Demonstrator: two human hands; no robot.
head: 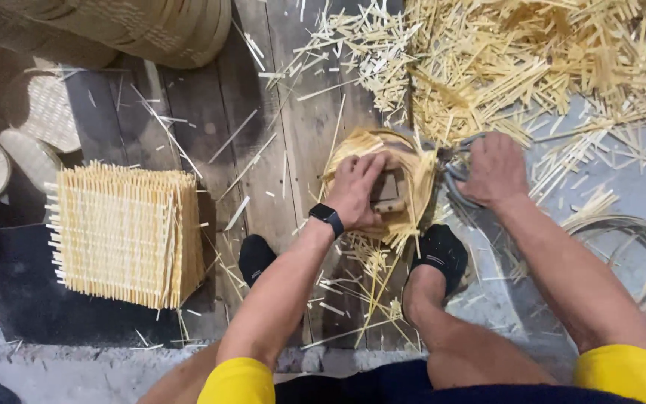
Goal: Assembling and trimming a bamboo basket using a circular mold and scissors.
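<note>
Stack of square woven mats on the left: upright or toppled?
Upright. The stack of woven mats sits level on the dark board, layers aligned, ragged strip ends sticking out evenly.

both arms are bare from the elbow down, with bright yellow short sleeves [237,381] showing at seven and five o'clock. a black smartwatch [327,217] with a dark band wraps the left wrist. black socks [443,251] cover both feet, and dark navy shorts [413,389] show at six o'clock.

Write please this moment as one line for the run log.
left hand: presses small block on woven bamboo mat | right hand: grips shears at mat edge | stack of square mats: apart, left
</note>
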